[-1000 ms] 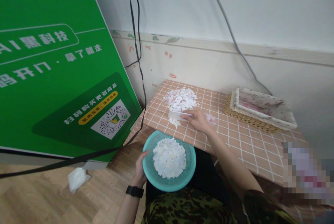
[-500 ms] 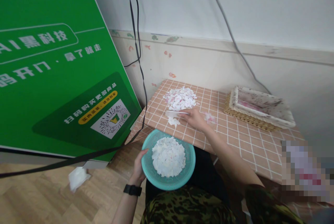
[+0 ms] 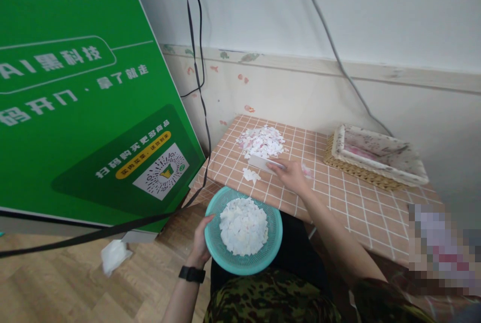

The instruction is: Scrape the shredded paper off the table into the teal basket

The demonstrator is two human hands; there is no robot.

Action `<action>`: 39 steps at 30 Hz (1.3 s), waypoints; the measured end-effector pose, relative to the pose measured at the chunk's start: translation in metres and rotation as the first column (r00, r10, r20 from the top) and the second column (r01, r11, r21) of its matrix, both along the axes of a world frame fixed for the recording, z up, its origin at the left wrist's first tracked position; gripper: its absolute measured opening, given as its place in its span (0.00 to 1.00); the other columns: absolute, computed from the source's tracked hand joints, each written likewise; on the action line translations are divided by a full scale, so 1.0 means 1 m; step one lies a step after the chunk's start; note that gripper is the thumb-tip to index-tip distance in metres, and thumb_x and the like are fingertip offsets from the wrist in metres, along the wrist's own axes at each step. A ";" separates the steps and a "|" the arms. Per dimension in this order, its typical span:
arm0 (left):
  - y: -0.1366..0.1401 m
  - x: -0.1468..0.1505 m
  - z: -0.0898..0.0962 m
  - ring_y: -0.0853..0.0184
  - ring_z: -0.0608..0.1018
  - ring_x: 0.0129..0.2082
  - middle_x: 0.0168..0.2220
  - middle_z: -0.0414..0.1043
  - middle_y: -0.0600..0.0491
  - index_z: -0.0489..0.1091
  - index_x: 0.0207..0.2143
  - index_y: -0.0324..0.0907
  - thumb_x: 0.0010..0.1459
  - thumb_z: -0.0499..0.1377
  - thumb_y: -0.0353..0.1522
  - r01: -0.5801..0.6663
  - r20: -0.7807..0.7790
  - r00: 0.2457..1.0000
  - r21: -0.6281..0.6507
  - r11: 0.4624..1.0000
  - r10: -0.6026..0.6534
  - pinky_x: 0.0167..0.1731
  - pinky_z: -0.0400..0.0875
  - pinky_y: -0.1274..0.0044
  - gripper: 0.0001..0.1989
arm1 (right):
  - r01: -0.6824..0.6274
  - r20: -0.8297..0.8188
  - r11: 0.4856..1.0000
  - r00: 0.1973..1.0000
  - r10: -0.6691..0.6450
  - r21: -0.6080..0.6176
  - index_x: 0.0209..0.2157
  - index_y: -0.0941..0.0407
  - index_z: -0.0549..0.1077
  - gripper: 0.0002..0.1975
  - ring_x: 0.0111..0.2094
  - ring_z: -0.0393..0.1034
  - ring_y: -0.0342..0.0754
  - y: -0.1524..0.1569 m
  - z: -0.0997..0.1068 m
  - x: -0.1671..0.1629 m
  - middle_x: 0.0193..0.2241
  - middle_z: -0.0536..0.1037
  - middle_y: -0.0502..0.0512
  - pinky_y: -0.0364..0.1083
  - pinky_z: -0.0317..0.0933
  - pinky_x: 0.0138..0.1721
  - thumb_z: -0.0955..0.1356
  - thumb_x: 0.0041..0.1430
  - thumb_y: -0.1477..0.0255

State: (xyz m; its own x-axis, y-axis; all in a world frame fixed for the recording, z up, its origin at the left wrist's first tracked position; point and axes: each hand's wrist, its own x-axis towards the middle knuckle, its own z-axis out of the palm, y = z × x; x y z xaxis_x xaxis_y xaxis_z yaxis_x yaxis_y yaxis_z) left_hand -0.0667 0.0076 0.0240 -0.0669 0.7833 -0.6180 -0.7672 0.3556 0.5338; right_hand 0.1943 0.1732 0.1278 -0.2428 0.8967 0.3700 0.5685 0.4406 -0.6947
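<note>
My left hand (image 3: 202, 237) grips the rim of a teal plastic colander (image 3: 275, 243), held below the table's front edge. Inside it lies a heap of white paper scraps (image 3: 243, 226). Over the table, my right hand (image 3: 290, 174) is closed on the right end of a flat white card (image 3: 260, 162); its exact kind is not plain. The card stands at the near side of a pile of torn paper (image 3: 263, 138), white with some pink. A small clump of scraps (image 3: 251, 175) sits between the card and the table edge.
A brown checked cloth covers the table (image 3: 353, 202). At the back right stands a wicker basket (image 3: 361, 171) with a cloth lining. A green cabinet (image 3: 93, 127) rises on the left, with black cables (image 3: 203, 107) hanging beside it. A white bag (image 3: 114, 257) lies on the floor.
My right hand and the card have moved slightly right and away from the small clump, toward the pile. The card's face now shows more. My left hand still holds the colander.
</note>
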 end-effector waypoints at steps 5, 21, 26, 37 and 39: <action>0.001 -0.003 0.006 0.59 0.79 0.30 0.31 0.80 0.45 0.75 0.34 0.33 0.50 0.60 0.33 0.011 0.009 1.000 0.034 0.999 -0.012 0.37 0.72 0.69 0.12 | 0.025 0.044 1.000 0.999 -0.024 -0.006 0.37 0.54 0.78 0.15 0.33 0.75 0.52 -0.029 -0.010 0.023 0.34 0.80 0.56 0.49 0.67 0.34 0.63 0.59 0.62; 0.006 -0.004 0.030 0.57 0.80 0.28 0.27 0.79 0.45 0.75 0.30 0.34 0.47 0.60 0.30 -0.061 -0.014 0.998 -0.016 0.998 0.061 0.33 0.73 0.68 0.08 | -0.262 -0.030 0.964 0.965 0.260 -0.050 0.41 0.49 0.76 0.11 0.35 0.75 0.48 -0.075 -0.013 -0.005 0.37 0.79 0.49 0.45 0.68 0.36 0.64 0.60 0.69; 0.007 -0.006 0.030 0.57 0.79 0.27 0.25 0.78 0.46 0.75 0.29 0.34 0.47 0.61 0.29 -0.084 -0.031 0.996 -0.018 0.996 0.083 0.34 0.74 0.68 0.07 | -0.036 -0.014 0.999 0.999 0.037 0.014 0.41 0.51 0.76 0.12 0.37 0.75 0.51 -0.046 -0.014 -0.001 0.38 0.79 0.53 0.49 0.68 0.38 0.63 0.60 0.67; 0.007 -0.011 0.021 0.59 0.79 0.27 0.25 0.78 0.48 0.75 0.29 0.34 0.46 0.62 0.31 -0.110 -0.038 0.993 0.022 0.994 0.111 0.33 0.73 0.69 0.08 | -0.283 0.093 0.959 0.955 0.281 0.012 0.46 0.48 0.73 0.14 0.39 0.74 0.49 -0.040 -0.013 -0.032 0.42 0.78 0.50 0.48 0.67 0.41 0.62 0.61 0.70; 0.007 -0.012 0.020 0.57 0.79 0.30 0.27 0.79 0.47 0.75 0.32 0.34 0.47 0.61 0.32 -0.087 -0.005 0.996 0.035 0.996 0.088 0.35 0.73 0.68 0.10 | -0.363 0.071 0.932 0.929 0.363 -0.014 0.46 0.47 0.73 0.14 0.39 0.74 0.48 -0.051 -0.009 -0.033 0.42 0.78 0.49 0.46 0.67 0.40 0.62 0.61 0.69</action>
State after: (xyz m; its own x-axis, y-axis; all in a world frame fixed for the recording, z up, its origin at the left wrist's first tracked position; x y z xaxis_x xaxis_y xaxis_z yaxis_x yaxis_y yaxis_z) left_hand -0.0784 0.0149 0.0442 -0.1401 0.7955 -0.5895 -0.7909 0.2683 0.5500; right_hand 0.1616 0.1227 0.1185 -0.5776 0.7423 0.3397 0.4175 0.6262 -0.6585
